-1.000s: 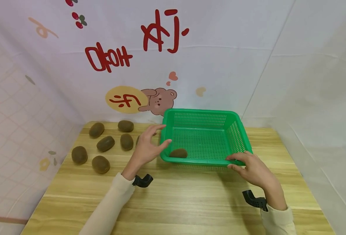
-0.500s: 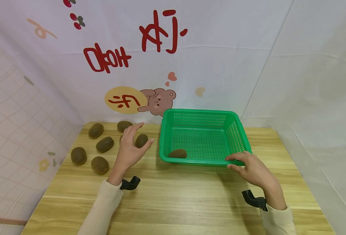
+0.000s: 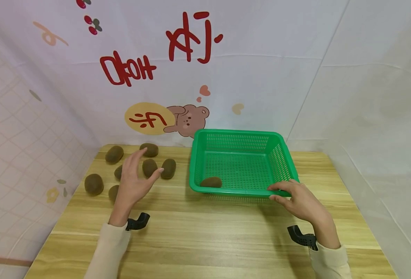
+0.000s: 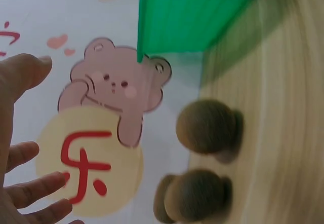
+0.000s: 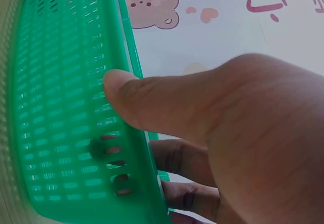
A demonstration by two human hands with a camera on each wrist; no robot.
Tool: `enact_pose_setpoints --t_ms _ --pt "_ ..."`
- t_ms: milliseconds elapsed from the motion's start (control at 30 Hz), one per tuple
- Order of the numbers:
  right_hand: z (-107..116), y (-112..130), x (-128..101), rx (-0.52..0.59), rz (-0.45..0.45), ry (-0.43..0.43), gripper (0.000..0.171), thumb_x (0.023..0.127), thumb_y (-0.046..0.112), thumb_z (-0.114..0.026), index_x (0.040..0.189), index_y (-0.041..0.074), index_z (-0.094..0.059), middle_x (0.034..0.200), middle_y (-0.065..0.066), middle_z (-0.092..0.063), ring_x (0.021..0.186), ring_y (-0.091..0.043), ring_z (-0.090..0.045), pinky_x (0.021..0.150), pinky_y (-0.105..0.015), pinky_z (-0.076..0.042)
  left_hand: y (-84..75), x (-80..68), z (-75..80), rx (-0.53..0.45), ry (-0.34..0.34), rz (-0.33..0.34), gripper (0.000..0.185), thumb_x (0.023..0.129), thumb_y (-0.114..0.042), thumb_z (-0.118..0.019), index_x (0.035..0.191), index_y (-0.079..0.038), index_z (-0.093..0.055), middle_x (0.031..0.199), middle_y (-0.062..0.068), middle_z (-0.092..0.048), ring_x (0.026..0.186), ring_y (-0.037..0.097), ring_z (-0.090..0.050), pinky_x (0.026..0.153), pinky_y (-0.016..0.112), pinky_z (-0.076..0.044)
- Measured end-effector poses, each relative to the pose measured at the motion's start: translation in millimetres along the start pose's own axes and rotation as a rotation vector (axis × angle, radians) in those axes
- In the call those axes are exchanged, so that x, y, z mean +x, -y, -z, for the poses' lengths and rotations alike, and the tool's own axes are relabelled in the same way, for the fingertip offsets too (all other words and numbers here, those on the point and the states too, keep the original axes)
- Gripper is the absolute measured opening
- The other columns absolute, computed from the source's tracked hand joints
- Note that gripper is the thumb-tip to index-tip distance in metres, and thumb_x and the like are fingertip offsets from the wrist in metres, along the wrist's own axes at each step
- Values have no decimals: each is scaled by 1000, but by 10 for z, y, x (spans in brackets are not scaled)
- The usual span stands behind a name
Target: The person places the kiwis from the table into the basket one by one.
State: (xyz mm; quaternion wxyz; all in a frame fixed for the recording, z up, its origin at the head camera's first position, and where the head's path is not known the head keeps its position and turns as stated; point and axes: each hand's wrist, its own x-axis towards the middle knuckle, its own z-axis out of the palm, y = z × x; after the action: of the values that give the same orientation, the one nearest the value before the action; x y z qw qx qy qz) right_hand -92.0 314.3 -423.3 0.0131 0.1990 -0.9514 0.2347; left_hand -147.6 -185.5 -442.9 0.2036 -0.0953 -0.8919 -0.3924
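Observation:
My right hand (image 3: 301, 199) grips the near rim of a green plastic basket (image 3: 240, 192) at its right corner. In the right wrist view the thumb (image 5: 152, 95) lies outside the wall and the fingers inside. One brown kiwi (image 3: 211, 182) lies in the basket's near left corner. My left hand (image 3: 133, 184) is held over the loose kiwis on the left, fingers spread and nothing in them. Nearest its thumb are an upright-lying kiwi (image 3: 168, 168) and another kiwi (image 3: 150, 168). Two kiwis behind the hand are partly hidden.
More kiwis lie around: one at the back (image 3: 149, 149), one at the back left (image 3: 114, 154) and one at the left edge (image 3: 94, 184). The wooden table (image 3: 205, 236) meets a white printed cloth (image 3: 261, 77) behind the basket. Cloth also hangs at both sides.
My left hand has moved left from the basket's left rim, past the nearest kiwi, to above the group of kiwis. The right hand and the basket have stayed in place.

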Motion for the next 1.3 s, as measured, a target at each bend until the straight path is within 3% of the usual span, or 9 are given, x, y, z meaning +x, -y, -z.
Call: enact_pose_setpoints --t_ms 200,667,800,1033,1300 --pt "1 -4 -4 5 3 -1 26 92 19 -77 117 18 -76 115 -1 -75 105 -25 -63 85 -46 -54 165 -116 102 11 -28 3 82 81 -25 -87 151 -12 -47 150 19 -47 140 44 -35 108 67 -31" --pt "-9 -11 3 3 10 -4 26 91 19 -78 117 18 -76 115 0 -75 105 -24 -63 85 -46 -54 543 -427 223 64 -118 -81 90 69 -13 -91 148 -1 -50 147 30 -46 137 54 -34 109 72 -24" --pt "-9 -9 4 3 10 -7 26 91 18 -78 117 17 -76 114 0 -75 104 -24 -63 85 -46 -54 620 -535 259 70 -98 10 91 71 -16 -92 149 -1 -48 150 29 -42 139 55 -30 108 74 -24" --pt "-6 -10 1 6 3 -8 26 91 18 -78 116 19 -76 115 0 -75 105 -24 -63 85 -46 -53 714 -671 327 85 24 234 94 81 -28 -87 158 -6 -36 155 30 -33 141 56 -25 102 76 -29" --pt "-3 -24 4 18 -3 -1 25 91 20 -78 116 19 -76 115 0 -75 106 -24 -63 86 -46 -53 763 -781 349 87 77 321 88 87 -26 -83 159 -7 -35 153 33 -33 139 57 -33 104 76 -32"
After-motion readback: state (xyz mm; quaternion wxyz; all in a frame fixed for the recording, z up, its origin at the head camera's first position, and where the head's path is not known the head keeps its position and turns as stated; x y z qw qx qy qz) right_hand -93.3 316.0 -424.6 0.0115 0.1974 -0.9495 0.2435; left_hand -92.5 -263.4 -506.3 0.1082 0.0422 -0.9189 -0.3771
